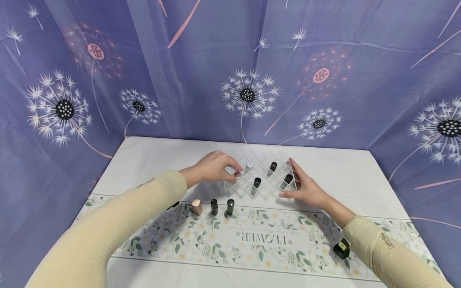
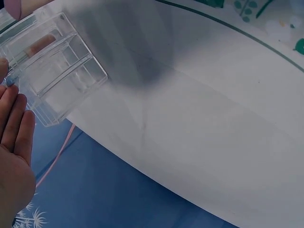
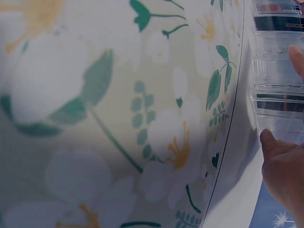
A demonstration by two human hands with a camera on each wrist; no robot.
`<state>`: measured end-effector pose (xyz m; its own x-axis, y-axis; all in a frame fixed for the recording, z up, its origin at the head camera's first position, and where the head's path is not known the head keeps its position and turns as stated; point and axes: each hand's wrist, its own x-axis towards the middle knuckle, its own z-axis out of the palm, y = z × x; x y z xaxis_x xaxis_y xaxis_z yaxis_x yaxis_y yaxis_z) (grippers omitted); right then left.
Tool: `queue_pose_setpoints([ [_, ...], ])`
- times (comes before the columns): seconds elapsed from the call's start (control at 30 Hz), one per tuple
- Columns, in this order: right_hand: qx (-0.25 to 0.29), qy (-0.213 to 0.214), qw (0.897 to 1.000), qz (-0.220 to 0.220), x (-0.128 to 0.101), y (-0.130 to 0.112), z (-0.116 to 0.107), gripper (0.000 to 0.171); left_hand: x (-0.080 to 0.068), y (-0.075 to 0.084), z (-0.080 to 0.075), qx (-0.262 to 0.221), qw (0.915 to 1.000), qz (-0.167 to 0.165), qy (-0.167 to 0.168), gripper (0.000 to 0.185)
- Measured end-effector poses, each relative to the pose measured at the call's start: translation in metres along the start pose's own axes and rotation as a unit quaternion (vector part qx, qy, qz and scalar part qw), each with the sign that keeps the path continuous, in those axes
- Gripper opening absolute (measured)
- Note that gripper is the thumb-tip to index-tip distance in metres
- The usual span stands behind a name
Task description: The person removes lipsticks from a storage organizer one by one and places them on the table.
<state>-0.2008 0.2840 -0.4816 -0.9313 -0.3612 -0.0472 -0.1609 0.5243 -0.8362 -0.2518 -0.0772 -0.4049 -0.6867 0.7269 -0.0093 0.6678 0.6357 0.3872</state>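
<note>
A clear lipstick organizer point(image 1: 266, 190) with diamond-shaped slots lies across the middle of the table. Over its left end, my left hand point(image 1: 217, 167) pinches a small lipstick tube point(image 1: 237, 174) at a slot, most of it hidden by the fingers. My right hand point(image 1: 306, 188) holds the organizer's right end, thumb at the near side and fingers at the far corner. In the slots stand a pale-capped lipstick point(image 1: 249, 165) and several black-capped ones, among them one lipstick point(image 1: 256, 184) near the front. The right wrist view shows the thumb point(image 3: 268, 137) against the clear wall.
A pinkish tube point(image 1: 197, 207), a black tube point(image 1: 214, 207) and a dark rounded tube point(image 1: 230, 207) stand in front of the organizer. A squat black bottle point(image 1: 341, 249) sits beside my right sleeve. A purple dandelion curtain point(image 1: 201, 100) encloses the table behind.
</note>
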Motion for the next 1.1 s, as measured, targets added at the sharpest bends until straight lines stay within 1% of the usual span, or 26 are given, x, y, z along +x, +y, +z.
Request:
queue_pose_setpoints([
  [0.37,0.007,0.000,1.000,0.001,-0.001,-0.002,0.000,0.130,0.002,0.001,0.002,-0.004,0.9999,0.008,0.011,0.027],
  [0.7,0.005,-0.002,1.000,0.002,-0.001,-0.001,0.000,0.130,0.004,0.001,0.003,-0.009,0.9995,0.022,0.021,0.022],
  [0.9,0.006,-0.001,1.000,0.000,-0.001,-0.002,0.000,0.129,0.003,0.004,-0.001,-0.015,0.9992,0.022,0.031,0.022],
  [1.1,0.006,-0.002,1.000,0.001,-0.002,-0.003,0.000,0.129,0.004,0.007,-0.009,-0.017,0.9983,0.034,0.045,0.019],
])
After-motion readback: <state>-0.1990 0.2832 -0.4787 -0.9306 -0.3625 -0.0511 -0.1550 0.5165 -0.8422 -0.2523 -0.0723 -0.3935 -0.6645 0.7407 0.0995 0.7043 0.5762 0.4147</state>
